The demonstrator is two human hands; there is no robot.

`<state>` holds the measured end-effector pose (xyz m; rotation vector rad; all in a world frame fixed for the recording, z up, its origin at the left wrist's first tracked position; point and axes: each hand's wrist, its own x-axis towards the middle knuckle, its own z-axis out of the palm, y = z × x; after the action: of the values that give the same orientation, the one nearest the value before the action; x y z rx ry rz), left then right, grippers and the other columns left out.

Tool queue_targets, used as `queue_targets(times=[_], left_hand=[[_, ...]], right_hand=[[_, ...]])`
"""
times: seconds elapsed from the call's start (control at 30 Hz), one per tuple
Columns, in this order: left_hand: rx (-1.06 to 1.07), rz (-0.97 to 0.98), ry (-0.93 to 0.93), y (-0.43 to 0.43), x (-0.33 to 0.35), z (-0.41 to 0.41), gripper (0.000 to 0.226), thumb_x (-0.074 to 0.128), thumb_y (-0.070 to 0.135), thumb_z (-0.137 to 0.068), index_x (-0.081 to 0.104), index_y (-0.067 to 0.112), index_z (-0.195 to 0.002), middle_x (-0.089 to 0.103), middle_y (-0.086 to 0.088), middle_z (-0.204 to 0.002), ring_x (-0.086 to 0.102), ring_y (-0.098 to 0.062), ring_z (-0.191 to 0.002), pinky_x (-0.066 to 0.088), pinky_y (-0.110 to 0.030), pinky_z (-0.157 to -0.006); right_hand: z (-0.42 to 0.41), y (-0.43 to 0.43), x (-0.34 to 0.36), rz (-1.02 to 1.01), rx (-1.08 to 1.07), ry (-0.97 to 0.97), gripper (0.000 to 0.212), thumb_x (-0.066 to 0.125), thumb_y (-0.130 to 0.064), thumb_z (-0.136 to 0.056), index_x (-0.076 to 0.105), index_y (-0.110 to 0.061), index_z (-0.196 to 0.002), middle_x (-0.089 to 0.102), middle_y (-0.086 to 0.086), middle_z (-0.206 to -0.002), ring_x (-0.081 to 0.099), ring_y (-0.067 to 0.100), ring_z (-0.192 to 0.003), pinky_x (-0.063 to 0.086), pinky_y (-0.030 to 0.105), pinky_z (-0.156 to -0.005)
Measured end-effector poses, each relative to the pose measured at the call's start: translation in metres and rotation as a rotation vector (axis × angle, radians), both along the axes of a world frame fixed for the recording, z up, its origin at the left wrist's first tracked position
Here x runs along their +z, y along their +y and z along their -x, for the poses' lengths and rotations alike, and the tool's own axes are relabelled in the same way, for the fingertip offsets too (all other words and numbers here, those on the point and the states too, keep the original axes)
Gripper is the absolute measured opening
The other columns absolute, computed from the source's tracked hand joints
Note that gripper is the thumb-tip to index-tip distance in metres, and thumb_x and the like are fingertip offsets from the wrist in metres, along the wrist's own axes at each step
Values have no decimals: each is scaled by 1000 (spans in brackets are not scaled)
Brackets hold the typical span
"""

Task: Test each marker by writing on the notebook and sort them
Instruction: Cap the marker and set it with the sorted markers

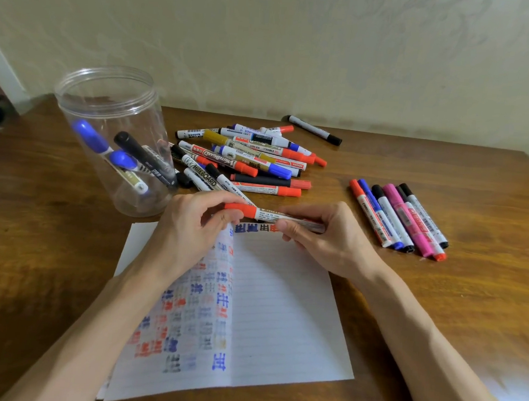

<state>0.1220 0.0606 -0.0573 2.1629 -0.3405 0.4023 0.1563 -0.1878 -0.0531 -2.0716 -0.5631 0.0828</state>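
wooden table (438, 309), notebook (281, 296), clear jar (115, 144), marker pile (244, 157), marker row (398, 217)

Left: jar (113, 137) upright, just beside the notebook (279, 312) at its far-left corner.
Far centre: marker pile (247, 158), just beside the jar.
Right: marker row (398, 217), near the notebook.
Passage: open counter (331, 180) strip between pile and row; wider room right of the row.
Back: wall (300, 45) close behind the pile.

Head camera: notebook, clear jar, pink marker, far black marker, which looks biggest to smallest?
1. notebook
2. clear jar
3. pink marker and far black marker look close; nearness makes it unsure.
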Motion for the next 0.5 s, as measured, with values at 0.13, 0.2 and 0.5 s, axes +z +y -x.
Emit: queue_targets(times=[0.13,0.2,0.5], left_hand=[[35,21,-17,-3,1,3,32,70,9,-94,70,36,-112,70,26,-90,69,4,-91,54,-10,-77],[43,20,-19,-2,-1,2,31,69,8,-94,70,34,-112,69,27,-89,69,4,-90,53,-8,-75],[62,17,28,-1,5,6,26,69,11,-96,72,33,-109,73,20,-90,69,2,-91,52,-6,-75]], right_hand=[[1,4,-7,-9,-27,-106,25,72,-34,-97,81,-18,-114,76,-12,-77,70,3,-72,49,13,-65],[0,6,-9,12,-35,-119,24,73,-31,-98,81,-18,-116,75,-14,-78,71,5,-75,52,15,-66],[4,15,-5,-19,-34,-152,26,71,-34,-98,80,-16,-115,75,-16,-81,73,9,-85,59,30,-71]])
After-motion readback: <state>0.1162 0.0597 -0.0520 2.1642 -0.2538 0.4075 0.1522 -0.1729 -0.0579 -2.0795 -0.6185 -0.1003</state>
